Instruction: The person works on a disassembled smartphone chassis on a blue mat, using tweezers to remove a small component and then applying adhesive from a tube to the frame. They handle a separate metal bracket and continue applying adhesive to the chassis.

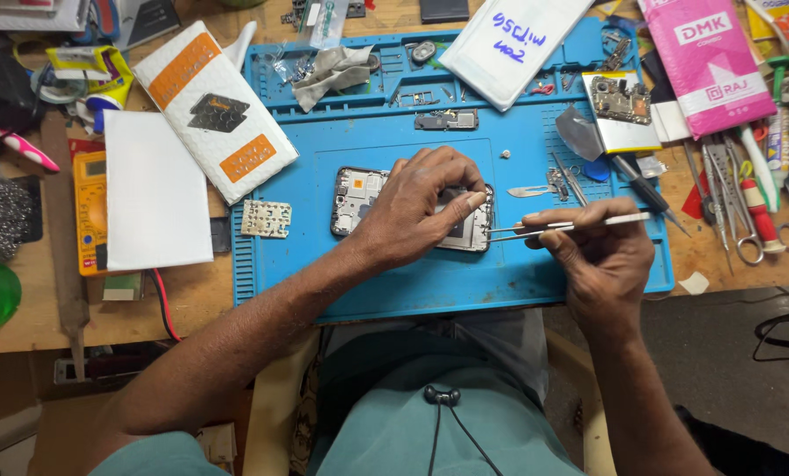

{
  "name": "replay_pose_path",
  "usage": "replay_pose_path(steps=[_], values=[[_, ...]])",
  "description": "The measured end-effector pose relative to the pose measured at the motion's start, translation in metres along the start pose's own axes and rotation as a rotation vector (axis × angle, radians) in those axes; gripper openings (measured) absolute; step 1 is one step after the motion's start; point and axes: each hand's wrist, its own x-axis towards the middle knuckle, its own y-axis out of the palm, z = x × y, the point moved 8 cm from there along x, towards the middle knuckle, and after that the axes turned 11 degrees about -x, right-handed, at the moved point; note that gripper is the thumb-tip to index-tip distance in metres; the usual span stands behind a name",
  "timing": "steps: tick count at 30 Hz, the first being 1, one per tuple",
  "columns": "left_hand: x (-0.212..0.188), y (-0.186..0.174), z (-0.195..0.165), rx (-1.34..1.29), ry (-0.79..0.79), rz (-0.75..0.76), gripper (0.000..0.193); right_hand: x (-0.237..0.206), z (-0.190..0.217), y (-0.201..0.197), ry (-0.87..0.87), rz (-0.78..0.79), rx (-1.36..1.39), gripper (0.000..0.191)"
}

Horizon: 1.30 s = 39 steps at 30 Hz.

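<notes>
Two bare hands are working over an opened phone [363,201] that is lying back-up near the middle of a blue repair mat [394,273] on the wooden bench [192,300]. The left hand [421,207] is resting on top of the phone, covering its right half; its fingers are curling down and its thumb and forefinger are pressing close together at the phone's right edge, though whether that grip is pinching anything small cannot be told. The right hand [601,256] is hovering just beside the phone, to its right, and its grip is closing firmly around a pair of metal tweezers [553,227], thumb and fingers wrapping the shaft. The tweezers are lying almost level, and their tips are reaching the phone's right edge right under the left thumb.

Only the left part of the phone is showing, with its dark frame and pale inner parts exposed. A small perforated white card [266,219] is lying on the mat near the phone's left side. A white padded envelope with orange patches [214,110] is overlapping the mat's upper left corner, and a blank white sheet [155,189] is sitting beside it on the bench, partly covering a yellow multimeter [88,207]. A loose circuit board [620,99] is resting on a flat battery at the mat's upper right. Further right, a pink pouch [707,62] and a cluster of scissors and forceps [729,203] are lying on the bench, well apart from the hands.
</notes>
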Motion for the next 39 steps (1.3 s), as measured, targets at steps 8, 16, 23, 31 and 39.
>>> replay_pose_path(steps=[8, 16, 23, 31, 39], values=[[0.003, -0.005, 0.014, -0.251, -0.125, -0.067, 0.022, -0.020, 0.021, 0.007, -0.265, -0.057, -0.290, 0.028], [0.007, -0.009, 0.020, -0.241, -0.176, -0.114, 0.023, -0.024, 0.022, 0.005, -0.343, -0.095, -0.312, 0.028], [0.018, -0.015, 0.001, -0.141, -0.102, -0.082, 0.022, -0.022, 0.005, -0.016, -0.289, -0.235, -0.014, 0.027], [0.075, 0.003, -0.007, 0.183, -0.012, -0.029, 0.017, -0.022, 0.001, -0.024, -0.260, -0.348, 0.114, 0.029], [0.079, 0.009, -0.002, 0.416, 0.121, -0.016, 0.015, -0.020, 0.001, -0.025, -0.216, -0.355, 0.130, 0.027]])
